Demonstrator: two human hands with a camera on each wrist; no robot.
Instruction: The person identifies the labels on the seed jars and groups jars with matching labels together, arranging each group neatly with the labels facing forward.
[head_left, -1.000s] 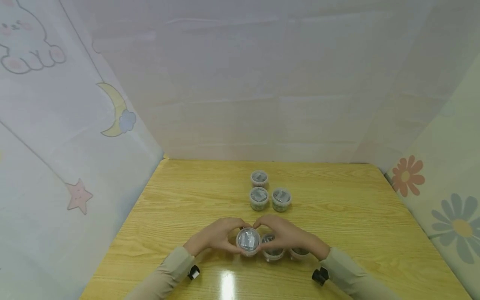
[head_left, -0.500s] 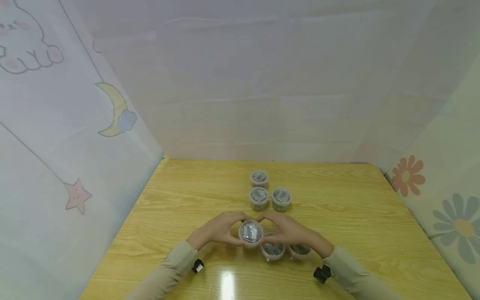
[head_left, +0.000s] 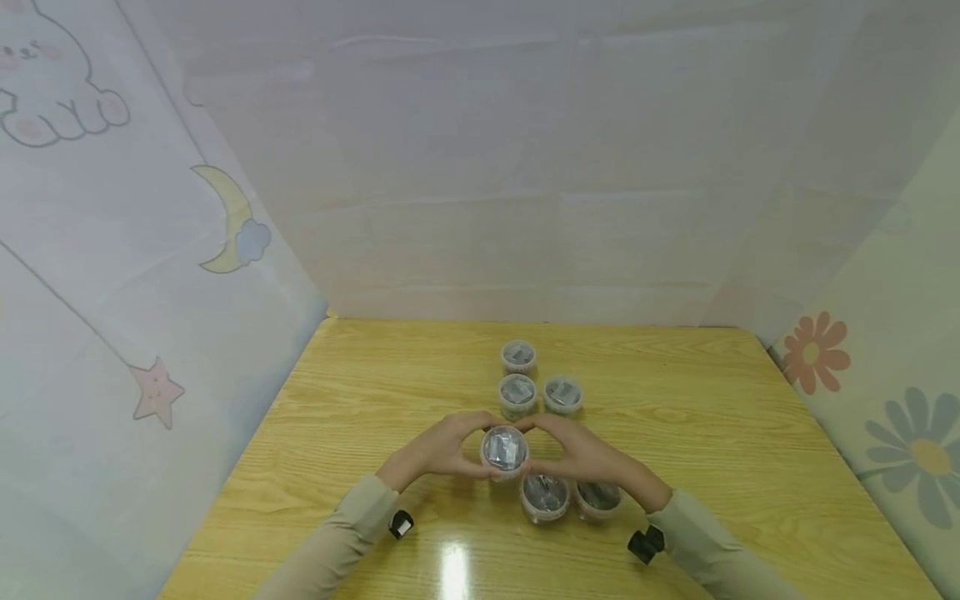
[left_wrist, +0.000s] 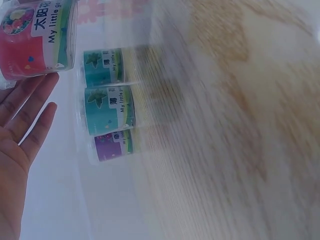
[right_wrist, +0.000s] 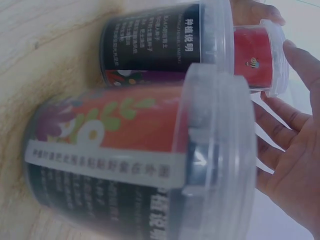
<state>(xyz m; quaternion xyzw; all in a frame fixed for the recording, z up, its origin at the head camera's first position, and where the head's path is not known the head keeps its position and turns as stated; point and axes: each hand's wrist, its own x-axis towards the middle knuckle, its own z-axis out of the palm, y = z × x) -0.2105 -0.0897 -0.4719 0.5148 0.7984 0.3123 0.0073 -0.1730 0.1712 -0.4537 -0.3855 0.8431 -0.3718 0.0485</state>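
Between both hands is a small round tub [head_left: 505, 450] with a clear lid and a red label [left_wrist: 27, 55], held upright above the table. My left hand [head_left: 442, 450] grips its left side, thumb at the near side and fingers round the far side. From the right, my right hand [head_left: 581, 450] curls round it in the same way, its fingers also showing in the right wrist view. Just right of it stand two more lidded tubs, one dark [head_left: 545, 497] and one partly under the right wrist [head_left: 597, 500]. Their orange-and-black label [right_wrist: 115, 135] fills the right wrist view.
Three more tubs stand farther back on the wooden table [head_left: 360, 375]: two teal-labelled ones [left_wrist: 109, 110] and a purple-labelled one [left_wrist: 114, 145]. A pale curtain wall [head_left: 525, 208] rises behind the table, with printed cloth on both sides.
Both hands have moved away from the body and slightly right, carrying the red-labelled tub toward the back tubs. More of the two nearby tubs shows now. The other tubs stay put.
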